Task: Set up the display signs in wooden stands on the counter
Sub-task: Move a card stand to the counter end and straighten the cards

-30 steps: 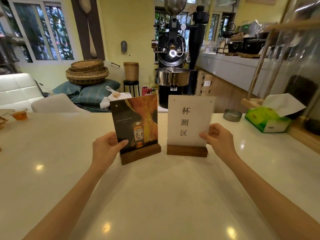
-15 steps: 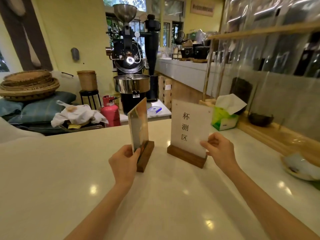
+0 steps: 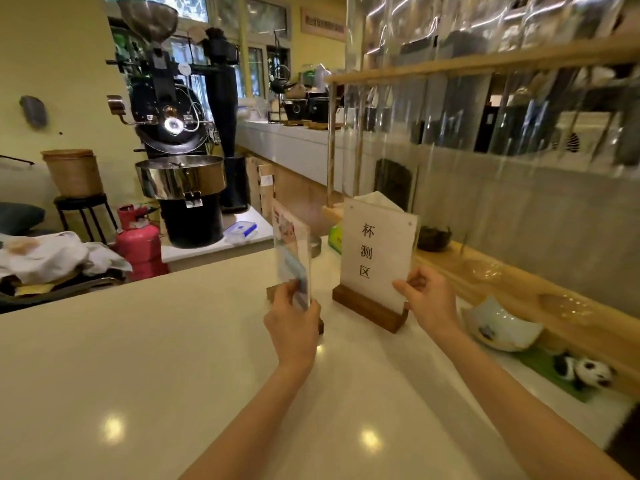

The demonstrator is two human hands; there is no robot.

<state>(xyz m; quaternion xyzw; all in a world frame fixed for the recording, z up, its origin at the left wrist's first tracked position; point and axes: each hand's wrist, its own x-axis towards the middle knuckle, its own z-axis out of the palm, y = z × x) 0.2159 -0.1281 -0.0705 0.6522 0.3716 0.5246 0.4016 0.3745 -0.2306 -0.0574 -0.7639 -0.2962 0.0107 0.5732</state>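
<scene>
Two clear acrylic signs stand in dark wooden stands on the white counter (image 3: 138,358). The picture sign (image 3: 290,251) is turned nearly edge-on to me, showing its other printed side; my left hand (image 3: 292,327) grips its lower edge and hides most of its wooden stand (image 3: 272,293). To the right, the white sign (image 3: 375,251) with black characters stands upright in its wooden stand (image 3: 365,311). My right hand (image 3: 427,299) pinches that sign's lower right corner.
A white dish (image 3: 498,329) and a panda figure (image 3: 585,372) lie at the right by a wooden ledge (image 3: 519,289) under a glass screen. A green tissue box (image 3: 334,239) stands behind the signs. Beyond the counter are a coffee roaster (image 3: 180,150) and a red gas cylinder (image 3: 140,242).
My left hand has swung the picture sign and its stand round, from facing me to nearly edge-on. My view has panned right. My right hand has kept hold of the white sign.
</scene>
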